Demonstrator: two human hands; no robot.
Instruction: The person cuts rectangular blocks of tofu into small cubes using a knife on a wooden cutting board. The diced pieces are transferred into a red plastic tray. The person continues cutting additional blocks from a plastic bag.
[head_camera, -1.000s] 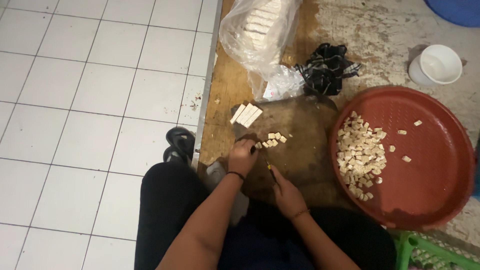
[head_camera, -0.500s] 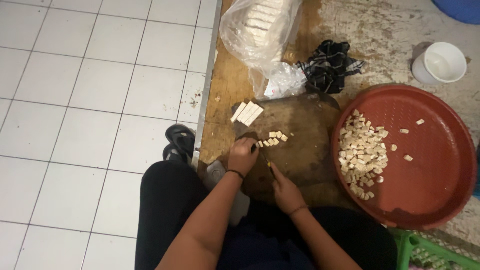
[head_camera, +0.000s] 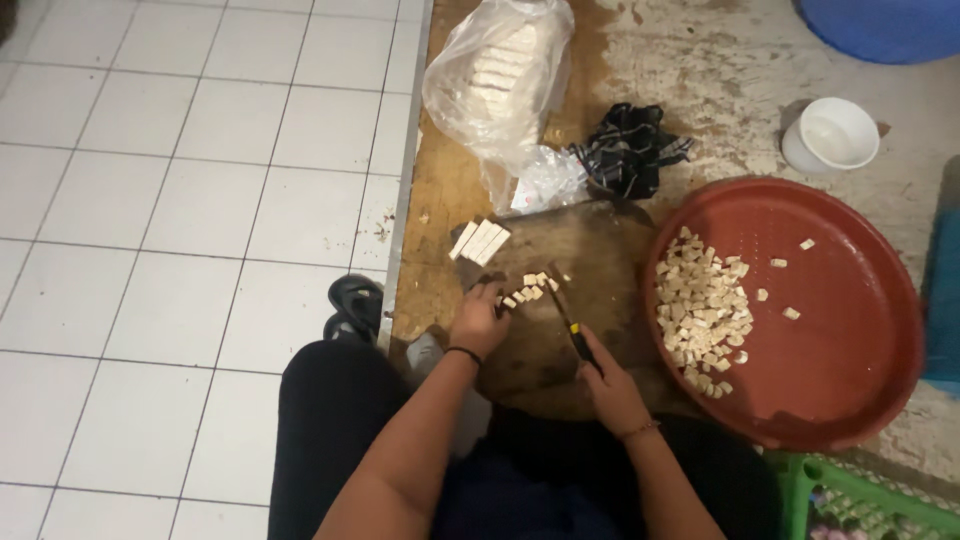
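Note:
My left hand (head_camera: 480, 318) rests on a round dark wooden chopping block (head_camera: 590, 250), its fingers pressing on a pale strip beside small cut cubes (head_camera: 527, 289). My right hand (head_camera: 608, 385) grips a knife (head_camera: 567, 315) with a dark handle, the blade lying next to the cubes. A few uncut pale sticks (head_camera: 480, 240) lie at the block's far left edge. To the right, a big red round tray (head_camera: 850, 330) holds a heap of cut cubes (head_camera: 702, 305).
A clear plastic bag (head_camera: 497, 85) of pale sticks lies beyond the block, with a dark crumpled cloth (head_camera: 630, 148) beside it. A white bowl (head_camera: 830, 135) stands far right. White tiled floor (head_camera: 180, 200) lies to the left, a green crate (head_camera: 860, 505) at the bottom right.
The view has shifted slightly. Both hands stay at the block, left on the strip and right on the knife; the cubes look unchanged.

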